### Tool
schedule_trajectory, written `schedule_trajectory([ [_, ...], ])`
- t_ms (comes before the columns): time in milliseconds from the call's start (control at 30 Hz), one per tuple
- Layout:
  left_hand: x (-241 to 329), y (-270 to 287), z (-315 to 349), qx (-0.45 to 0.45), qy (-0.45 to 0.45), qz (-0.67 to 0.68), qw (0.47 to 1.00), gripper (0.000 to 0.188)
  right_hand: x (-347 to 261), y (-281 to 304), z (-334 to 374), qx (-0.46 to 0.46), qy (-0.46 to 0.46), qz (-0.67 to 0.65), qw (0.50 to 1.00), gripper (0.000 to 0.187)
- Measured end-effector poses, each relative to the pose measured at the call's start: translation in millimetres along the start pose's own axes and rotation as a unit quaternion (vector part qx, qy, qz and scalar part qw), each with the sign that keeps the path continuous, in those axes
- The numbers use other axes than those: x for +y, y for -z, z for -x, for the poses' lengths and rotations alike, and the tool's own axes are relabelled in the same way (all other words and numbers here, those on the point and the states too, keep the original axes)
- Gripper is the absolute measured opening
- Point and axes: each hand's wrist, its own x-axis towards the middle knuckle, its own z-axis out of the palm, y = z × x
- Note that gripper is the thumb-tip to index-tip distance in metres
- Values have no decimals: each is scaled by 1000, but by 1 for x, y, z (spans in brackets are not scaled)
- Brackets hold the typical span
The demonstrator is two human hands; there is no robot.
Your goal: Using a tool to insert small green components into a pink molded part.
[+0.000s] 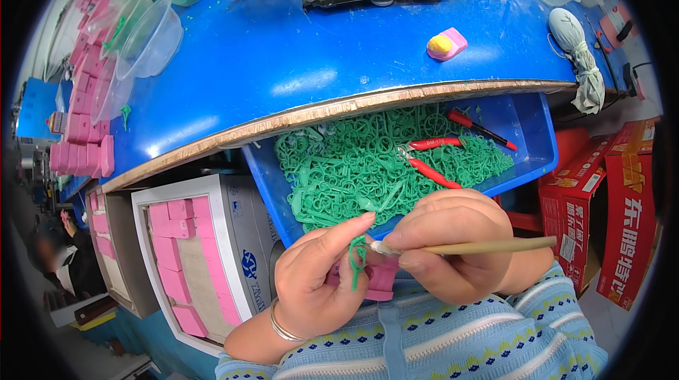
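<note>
Close to my body, my left hand (318, 270) pinches a small green looped piece (358, 256) between thumb and fingers. A pink block (382, 279) shows just behind it, partly hidden by both hands; whether a hand grips it I cannot tell. My right hand (453, 246) is closed round a thin wooden-handled tool (495, 246), its handle pointing right. The tool's whitish tip meets the green piece or lies right beside it. Just beyond my hands, a blue tray (534, 147) holds a heap of similar green pieces (353, 161).
Red-handled pliers (433, 168) and a red-and-black pen-like tool (481, 130) lie on the heap. On the blue table (283, 62) rests a pink block with a yellow lump (445, 44). A white-framed box (226, 217) of pink blocks stands left; red cartons (576, 203) stand right.
</note>
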Motion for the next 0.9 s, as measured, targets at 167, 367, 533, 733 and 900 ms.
schedule_trajectory([
  [167,-2,0,-1,1,-8,-6,1000,41,-1,1,-1,-12,5,13,1000,13],
  [367,0,1,-1,1,-5,-12,1000,40,2,-2,1,0,27,23,999,16],
  [533,-2,0,-1,3,-20,-8,1000,38,3,-3,2,-2,40,35,999,21],
  [733,-2,0,2,-15,40,42,998,35,2,-1,1,-33,59,58,996,21],
  [900,-6,-1,3,-16,61,127,990,34,2,1,1,-36,78,75,993,22],
])
